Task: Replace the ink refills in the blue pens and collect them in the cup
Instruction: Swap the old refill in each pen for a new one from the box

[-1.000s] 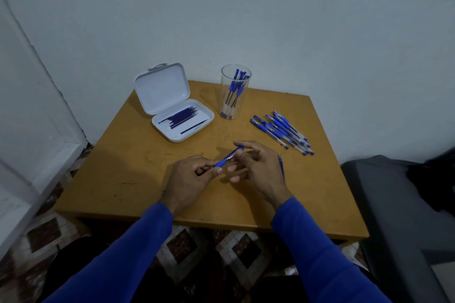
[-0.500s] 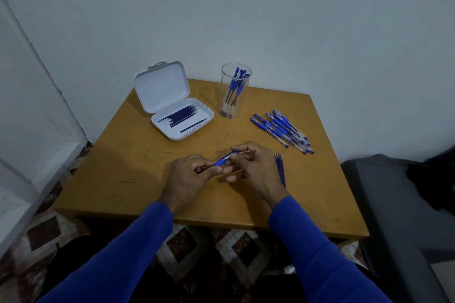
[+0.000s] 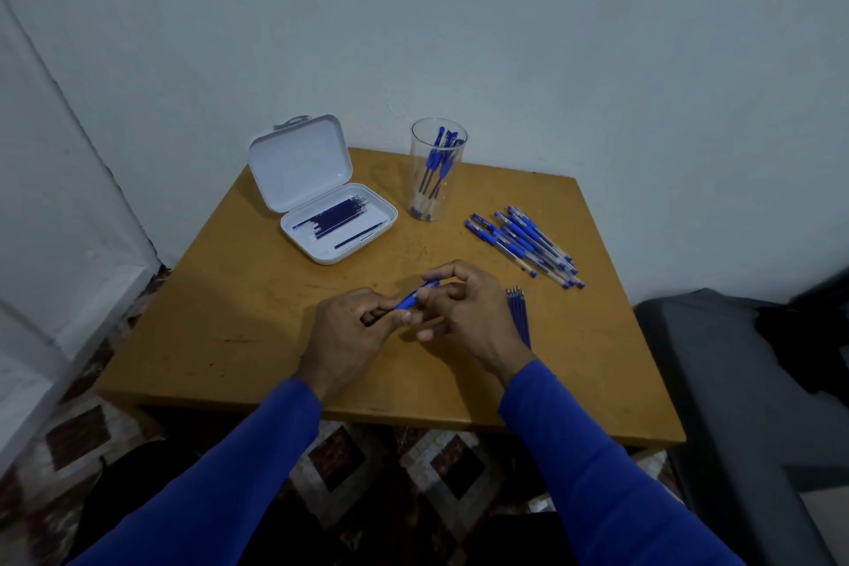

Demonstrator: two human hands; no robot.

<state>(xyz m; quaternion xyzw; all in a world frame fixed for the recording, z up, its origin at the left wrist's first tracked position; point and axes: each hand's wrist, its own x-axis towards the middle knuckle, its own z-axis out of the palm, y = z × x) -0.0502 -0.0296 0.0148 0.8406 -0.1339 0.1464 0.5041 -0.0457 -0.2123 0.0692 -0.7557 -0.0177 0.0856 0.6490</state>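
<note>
Both hands meet over the middle of the wooden table (image 3: 257, 335) on one blue pen (image 3: 416, 295). My left hand (image 3: 353, 331) pinches the pen's lower grip end. My right hand (image 3: 468, 313) holds its upper end between thumb and fingers. A clear cup (image 3: 436, 170) with several blue pens stands at the back. Several more blue pens (image 3: 523, 246) lie in a loose pile to its right. An open white case (image 3: 337, 225) at the back left holds several dark refills. A small bundle of refills (image 3: 519, 315) lies just right of my right hand.
A white wall runs behind the table and along the left. A dark grey seat (image 3: 735, 381) stands close to the table's right edge. Patterned floor tiles (image 3: 413, 469) show below the front edge.
The hands have drawn slightly closer together on the pen, and less of its barrel shows between them. My right wrist has shifted left, uncovering the refill bundle beside it.
</note>
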